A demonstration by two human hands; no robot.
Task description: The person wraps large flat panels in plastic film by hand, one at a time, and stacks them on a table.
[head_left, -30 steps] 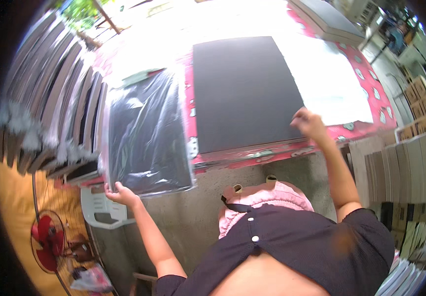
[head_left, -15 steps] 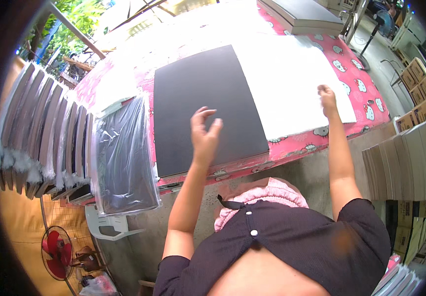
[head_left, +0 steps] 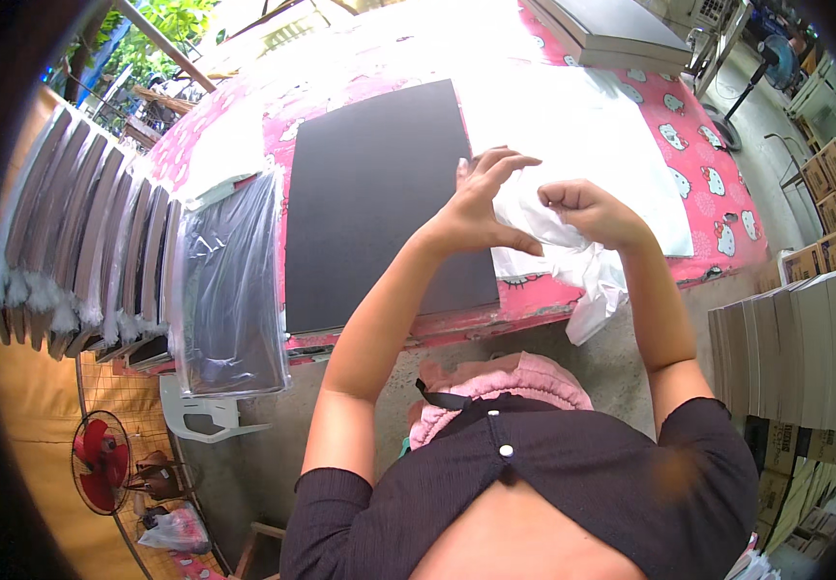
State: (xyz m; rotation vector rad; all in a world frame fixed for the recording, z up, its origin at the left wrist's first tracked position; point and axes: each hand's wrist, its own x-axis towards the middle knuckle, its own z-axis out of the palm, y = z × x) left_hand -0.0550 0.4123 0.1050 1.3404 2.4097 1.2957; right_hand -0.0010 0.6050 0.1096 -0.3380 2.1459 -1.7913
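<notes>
My right hand (head_left: 600,215) is closed on thin white plastic (head_left: 587,273), which bunches below it and hangs over the table's near edge. Just left of it, my left hand (head_left: 471,208) has thumb and fingers spread, above the boundary between the plastic and a flat black board (head_left: 369,208); whether its fingertips touch the plastic I cannot tell. The rest of the white plastic lies spread to the right of the board, washed out by bright light. The board rests on a pink patterned table cover (head_left: 703,208).
Clear-wrapped black panels (head_left: 232,290) overhang the table's left side, beside a row of upright wrapped boards (head_left: 79,222). Grey boxes (head_left: 616,34) sit at the back right. Stacked boards (head_left: 795,343) and cartons (head_left: 829,169) stand right. A red fan (head_left: 102,462) and white chair (head_left: 207,411) are lower left.
My right hand has moved inward and now grips the white plastic, which has bunched up. My left hand has shifted right and up from over the black board toward it.
</notes>
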